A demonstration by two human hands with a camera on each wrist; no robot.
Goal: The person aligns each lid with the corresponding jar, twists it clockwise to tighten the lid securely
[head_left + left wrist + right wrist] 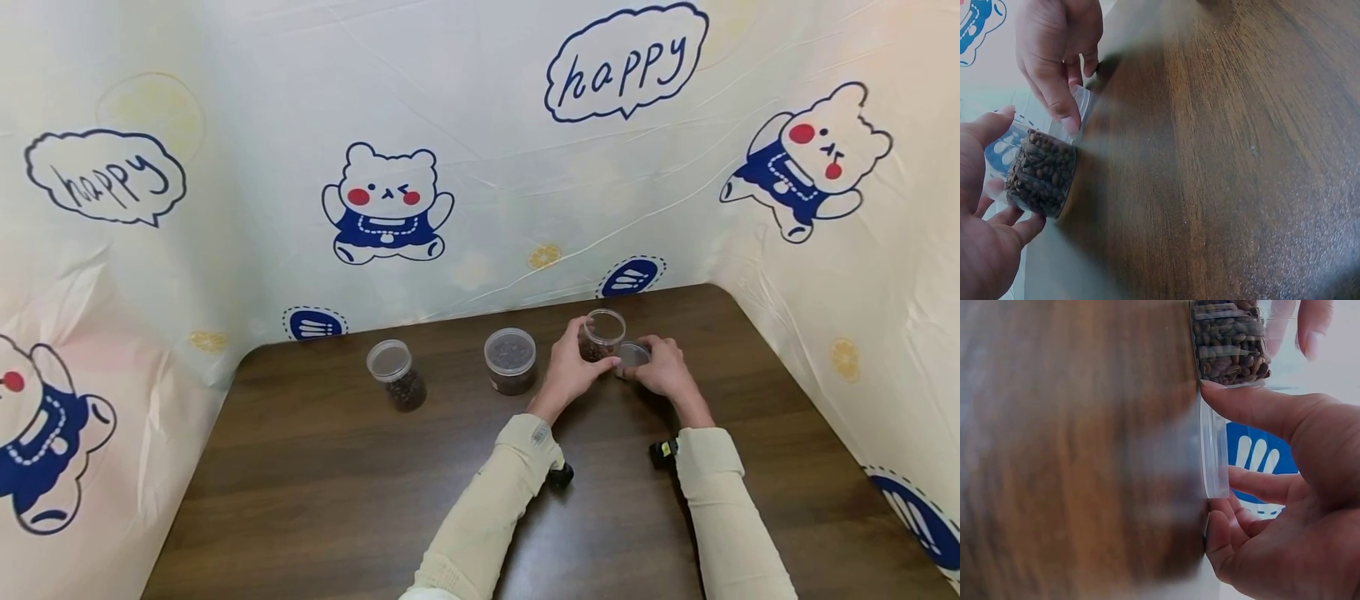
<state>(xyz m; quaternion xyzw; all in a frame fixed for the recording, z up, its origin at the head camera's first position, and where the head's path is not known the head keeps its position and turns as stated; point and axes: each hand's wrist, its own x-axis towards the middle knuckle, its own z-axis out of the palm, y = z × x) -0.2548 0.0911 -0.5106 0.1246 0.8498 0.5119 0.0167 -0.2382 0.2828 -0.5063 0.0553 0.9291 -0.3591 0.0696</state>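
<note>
My left hand [570, 368] grips a clear plastic jar [602, 332] without its lid, near the back right of the table. Brown beans, like coffee beans, fill most of the jar [1041, 172] in the left wrist view. Right beside it, a clear round lid [634, 356] lies at table level. My right hand [666, 370] holds this lid [1215, 456] by its rim, the thumb on one side and the fingers on the other. The right thumb tip comes close to the jar's base; whether it touches is unclear.
To the left stand two more lidded jars: a squat one [510, 362] with dark contents, and a slimmer one [405, 385] holding dark beans. All are on a brown wooden table [337, 492]. A printed curtain [480, 167] hangs behind the table's back edge and along both sides.
</note>
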